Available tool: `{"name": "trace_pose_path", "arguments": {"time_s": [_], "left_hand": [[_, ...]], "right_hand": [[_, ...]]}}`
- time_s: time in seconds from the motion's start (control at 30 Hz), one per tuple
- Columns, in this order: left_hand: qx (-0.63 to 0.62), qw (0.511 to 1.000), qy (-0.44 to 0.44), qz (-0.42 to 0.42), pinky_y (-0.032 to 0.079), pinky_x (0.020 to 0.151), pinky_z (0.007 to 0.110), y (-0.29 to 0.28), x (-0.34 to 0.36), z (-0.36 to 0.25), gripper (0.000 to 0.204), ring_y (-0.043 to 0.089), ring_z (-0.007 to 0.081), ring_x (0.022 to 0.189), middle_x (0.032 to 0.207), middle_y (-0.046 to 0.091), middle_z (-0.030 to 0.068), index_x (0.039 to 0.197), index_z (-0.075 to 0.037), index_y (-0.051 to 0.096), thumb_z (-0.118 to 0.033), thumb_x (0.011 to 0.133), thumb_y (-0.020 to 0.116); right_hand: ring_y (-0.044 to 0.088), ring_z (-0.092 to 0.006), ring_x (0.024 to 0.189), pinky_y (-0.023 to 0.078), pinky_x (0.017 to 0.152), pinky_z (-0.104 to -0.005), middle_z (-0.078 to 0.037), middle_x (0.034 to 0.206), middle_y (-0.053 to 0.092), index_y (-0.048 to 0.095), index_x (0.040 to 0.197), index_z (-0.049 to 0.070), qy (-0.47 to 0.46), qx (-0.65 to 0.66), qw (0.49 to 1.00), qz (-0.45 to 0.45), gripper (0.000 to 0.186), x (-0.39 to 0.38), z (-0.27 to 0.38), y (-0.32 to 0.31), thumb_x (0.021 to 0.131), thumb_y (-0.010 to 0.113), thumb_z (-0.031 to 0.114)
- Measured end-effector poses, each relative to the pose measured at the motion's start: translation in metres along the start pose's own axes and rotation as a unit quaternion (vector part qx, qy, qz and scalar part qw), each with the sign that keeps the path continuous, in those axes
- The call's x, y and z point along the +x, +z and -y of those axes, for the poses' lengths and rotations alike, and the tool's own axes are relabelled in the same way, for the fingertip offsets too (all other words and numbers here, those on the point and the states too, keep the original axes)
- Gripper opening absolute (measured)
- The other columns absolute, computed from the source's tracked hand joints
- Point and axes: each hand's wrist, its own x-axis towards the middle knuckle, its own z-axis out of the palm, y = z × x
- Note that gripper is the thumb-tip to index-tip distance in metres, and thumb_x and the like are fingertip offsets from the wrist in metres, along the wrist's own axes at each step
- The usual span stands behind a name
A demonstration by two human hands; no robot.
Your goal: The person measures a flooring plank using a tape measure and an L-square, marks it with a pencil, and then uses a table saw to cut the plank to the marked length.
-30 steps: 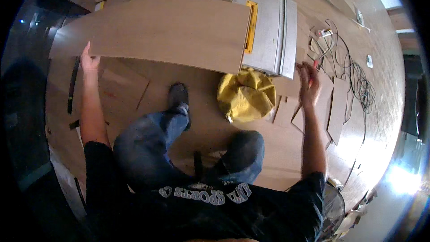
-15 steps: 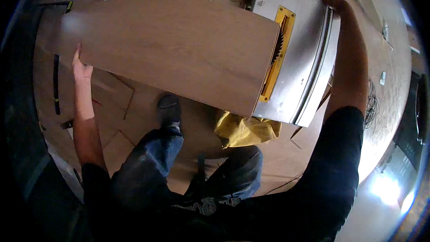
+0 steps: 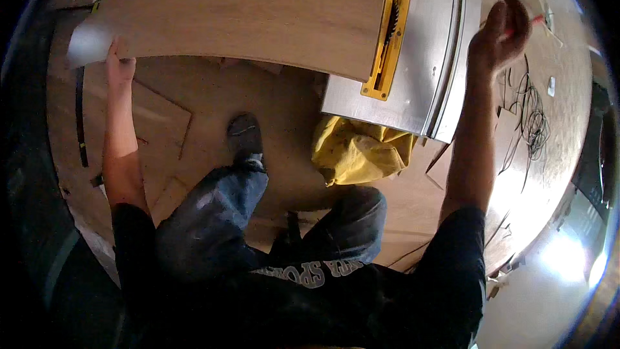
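Note:
A long brown wooden board [image 3: 245, 10] spans the far left and middle, its right end lying on the metal top of a table saw [image 3: 420, 45]. My left hand [image 3: 121, 64] grips the board's near edge close to its left end, thumb on top and fingers underneath, out of sight. Beside the board's right end, the toothed saw blade [image 3: 392, 16] rises through a yellow insert plate [image 3: 381, 68]. My right hand [image 3: 497, 35] is raised off the saw's right side, fingers partly curled, with a thin red stick [image 3: 537, 20] poking out of it.
A yellow cloth bag [image 3: 361, 152] hangs below the saw's near edge. Coiled dark cable [image 3: 535, 119] lies on the floor at right. My shod foot [image 3: 245, 136] stands in front of the board. Thin wooden offcuts [image 3: 171, 106] lie on the floor at left.
The board has shifted away from me across the saw top, uncovering its near left corner. My right hand has left the saw's far right edge and come nearer, raised. My left hand keeps its hold.

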Motion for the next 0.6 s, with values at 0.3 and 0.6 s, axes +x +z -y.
{"name": "trace_pose_path", "arguments": {"time_s": [0.3, 0.6], "left_hand": [[-0.01, 0.999, 0.032, 0.043, 0.049, 0.103, 0.04, 0.025, 0.04, -0.007, 0.037, 0.059, 0.025, 0.118, 0.127, 0.063, 0.01, 0.129, 0.001, 0.055, -0.017, 0.098, 0.061], [0.037, 0.995, 0.04, 0.079, 0.044, 0.109, 0.041, 0.076, 0.031, 0.017, 0.046, 0.052, 0.0264, 0.125, 0.136, 0.056, 0.011, 0.136, -0.002, 0.051, -0.022, 0.097, 0.065]], "right_hand": [[0.049, -0.0356, 0.132, 0.037, 0.112, -0.0469, -0.019, 0.135, 0.057, 0.06, 0.126, 0.007, -0.05, -0.166, 0.932, 0.32, 0.04, -0.088, 0.225, 0.087, 0.086, 0.055, 0.015], [0.051, -0.0332, 0.13, 0.037, 0.112, -0.0443, -0.017, 0.128, 0.061, 0.062, 0.116, 0.01, 0.016, -0.241, 0.944, 0.223, 0.029, -0.079, 0.138, 0.146, 0.089, 0.056, 0.015]]}}
